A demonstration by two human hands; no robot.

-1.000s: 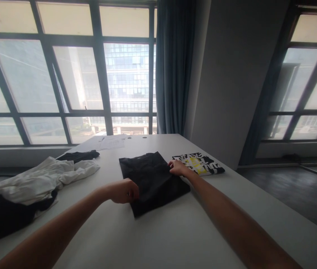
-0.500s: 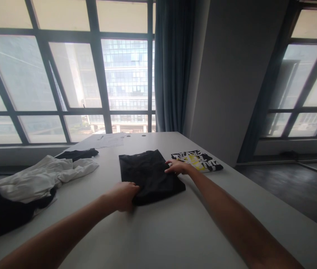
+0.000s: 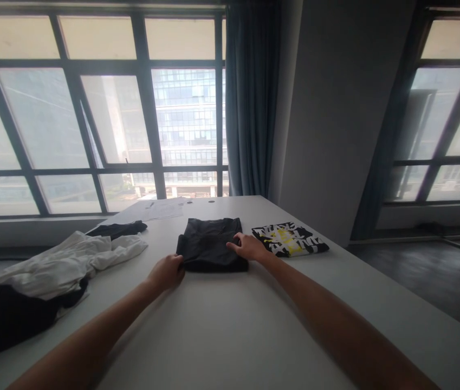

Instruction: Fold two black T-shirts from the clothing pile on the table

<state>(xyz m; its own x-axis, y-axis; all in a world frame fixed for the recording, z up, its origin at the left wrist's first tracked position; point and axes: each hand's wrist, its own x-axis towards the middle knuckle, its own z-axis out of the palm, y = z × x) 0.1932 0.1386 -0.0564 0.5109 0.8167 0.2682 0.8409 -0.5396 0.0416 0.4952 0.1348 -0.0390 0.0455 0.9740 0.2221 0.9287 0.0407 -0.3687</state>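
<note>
A folded black garment (image 3: 211, 246), roughly rectangular, lies flat on the white table (image 3: 213, 319) in the middle. At its near left corner, my left hand (image 3: 167, 272) is closed with the cloth's edge between its fingers. My right hand (image 3: 250, 247) rests on the garment's right side; its thumb and forefinger are apart and touch the cloth. Just right of that hand lies a folded black shirt with white lettering and a yellow print (image 3: 290, 239).
On the left, a loose white garment (image 3: 67, 260) lies rumpled over dark cloth (image 3: 10, 319). Another dark garment (image 3: 118, 229) is behind it. Paper sheets (image 3: 162, 208) lie at the table's far end, before the windows and a blue curtain (image 3: 250, 108).
The folded black garment has turned slightly and now sits squarer to me, its near edge straighter. My left hand has moved left and away from me. My right hand has shifted slightly left.
</note>
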